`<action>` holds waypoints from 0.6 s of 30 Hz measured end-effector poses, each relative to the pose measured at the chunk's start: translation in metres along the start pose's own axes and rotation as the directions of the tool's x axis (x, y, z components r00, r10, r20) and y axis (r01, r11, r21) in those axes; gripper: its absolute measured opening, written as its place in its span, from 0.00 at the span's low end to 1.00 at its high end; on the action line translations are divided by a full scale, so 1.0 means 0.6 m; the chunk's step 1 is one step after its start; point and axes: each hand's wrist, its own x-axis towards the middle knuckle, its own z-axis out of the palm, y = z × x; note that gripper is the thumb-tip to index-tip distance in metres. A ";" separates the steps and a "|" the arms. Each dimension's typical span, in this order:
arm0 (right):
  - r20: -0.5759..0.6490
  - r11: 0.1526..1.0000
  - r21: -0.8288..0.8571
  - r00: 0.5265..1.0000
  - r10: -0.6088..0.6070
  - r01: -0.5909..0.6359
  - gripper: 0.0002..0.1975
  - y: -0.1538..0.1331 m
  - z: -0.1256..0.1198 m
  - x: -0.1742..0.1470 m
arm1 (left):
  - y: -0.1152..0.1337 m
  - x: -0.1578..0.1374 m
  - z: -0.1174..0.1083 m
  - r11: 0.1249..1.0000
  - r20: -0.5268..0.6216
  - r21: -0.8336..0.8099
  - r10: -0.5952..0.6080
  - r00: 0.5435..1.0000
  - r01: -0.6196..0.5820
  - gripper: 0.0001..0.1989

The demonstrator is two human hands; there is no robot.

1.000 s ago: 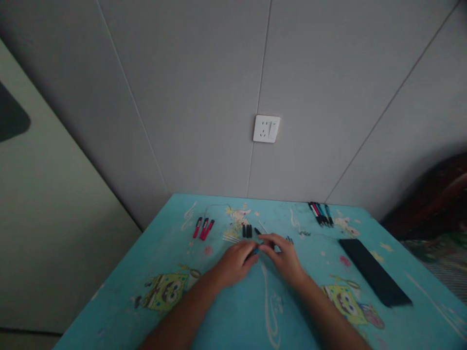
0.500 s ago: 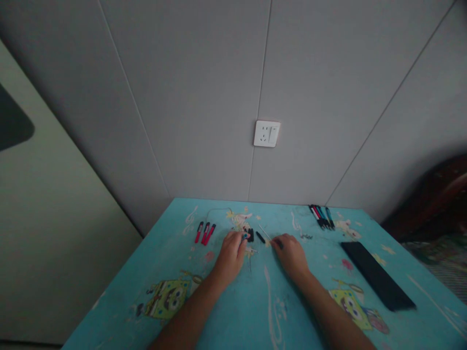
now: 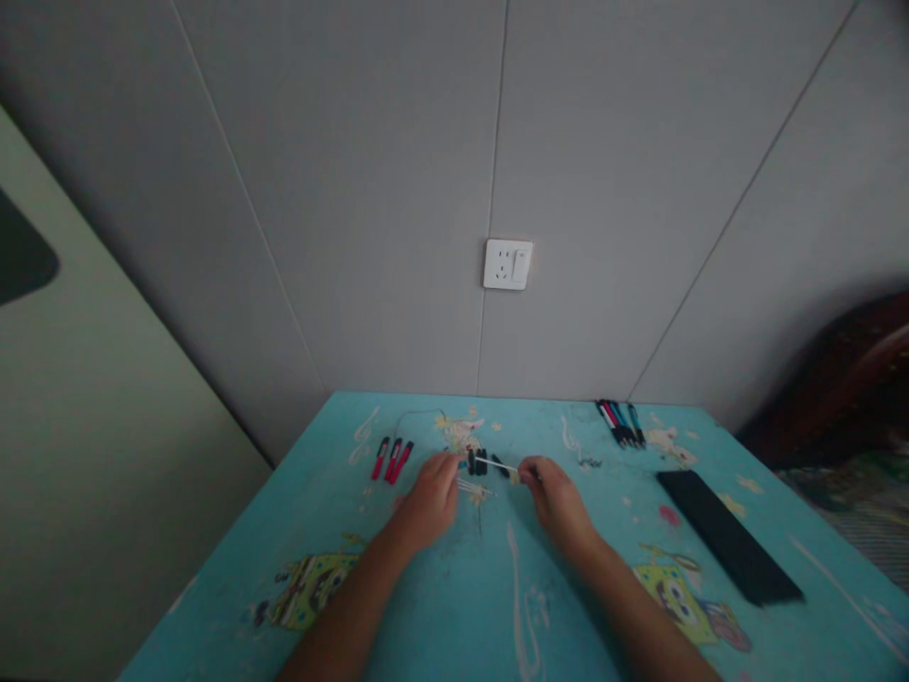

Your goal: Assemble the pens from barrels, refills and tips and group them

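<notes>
A grey wall (image 3: 369, 199) is filling the background. A turquoise counter (image 3: 454, 625) with cartoon prints is spreading below it. Taking the space between the two hands as the clock's centre, a flat black slab (image 3: 728, 535) is lying at about four o'clock. The left hand (image 3: 428, 494) is resting at nine o'clock, its fingers curling nearly closed around a small blue piece. The right hand (image 3: 556, 493) is sitting at three o'clock, thumb and fingers closing in a pinch on one end of a thin white rod. A white wall socket (image 3: 507, 264) is showing at twelve. A row of pens (image 3: 620, 423) is lying at two o'clock, and three red barrels with dark ends (image 3: 392, 461) are lying at nine, beyond the left hand. Short black pieces (image 3: 481, 461) are lying between the hands. The white rod (image 3: 499, 465) is pointing from the right fingertips toward nine o'clock, crossing in front of them. More loose white rods (image 3: 474, 487) are lying just beside the left hand. The blue piece (image 3: 462, 465) is peeking from the left fingertips, mostly hidden.
</notes>
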 end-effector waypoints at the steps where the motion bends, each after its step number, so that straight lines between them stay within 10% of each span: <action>1: 0.005 0.999 0.024 1.000 -0.025 0.025 0.09 -0.007 -0.002 -0.002 | 0.000 0.000 -0.003 1.000 0.009 0.007 -0.006 1.000 0.005 0.16; 18: 0.050 0.972 -0.157 0.984 -0.171 0.176 0.05 -0.022 0.002 -0.003 | 0.027 0.001 -0.021 0.988 0.210 0.122 0.062 0.976 -0.090 0.16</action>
